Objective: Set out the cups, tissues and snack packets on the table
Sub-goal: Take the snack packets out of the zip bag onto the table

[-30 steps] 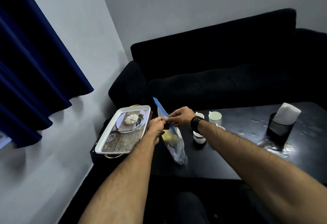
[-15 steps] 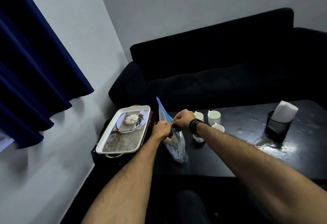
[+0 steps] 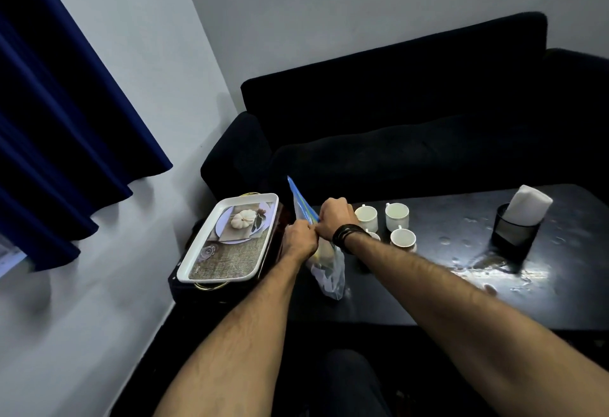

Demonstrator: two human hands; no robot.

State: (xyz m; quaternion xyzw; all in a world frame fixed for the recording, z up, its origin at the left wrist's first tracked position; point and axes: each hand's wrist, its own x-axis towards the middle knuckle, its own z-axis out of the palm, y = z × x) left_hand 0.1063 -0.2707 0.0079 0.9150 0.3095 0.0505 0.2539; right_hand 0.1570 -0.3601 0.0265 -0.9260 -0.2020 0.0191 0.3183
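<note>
A clear zip bag [image 3: 327,273] with a blue seal strip and yellowish snacks inside stands at the left end of the black table [image 3: 428,298]. My left hand [image 3: 299,239] and my right hand [image 3: 334,218] both pinch its top edge, knuckles nearly touching. Just right of my hands stand several small white cups [image 3: 397,216]; one is partly hidden behind my right wrist. At the table's right end a black holder [image 3: 514,235] carries white tissues [image 3: 530,203].
A white tray [image 3: 227,238] with a printed pumpkin picture rests on a low stand left of the table. A black sofa [image 3: 412,126] runs behind the table. A blue curtain [image 3: 59,120] hangs at the left wall. The tabletop shows wet spots.
My hands have drawn closer together on the bag's top edge, and the bag's blue strip has tilted a little more upright. The view has shifted slightly.
</note>
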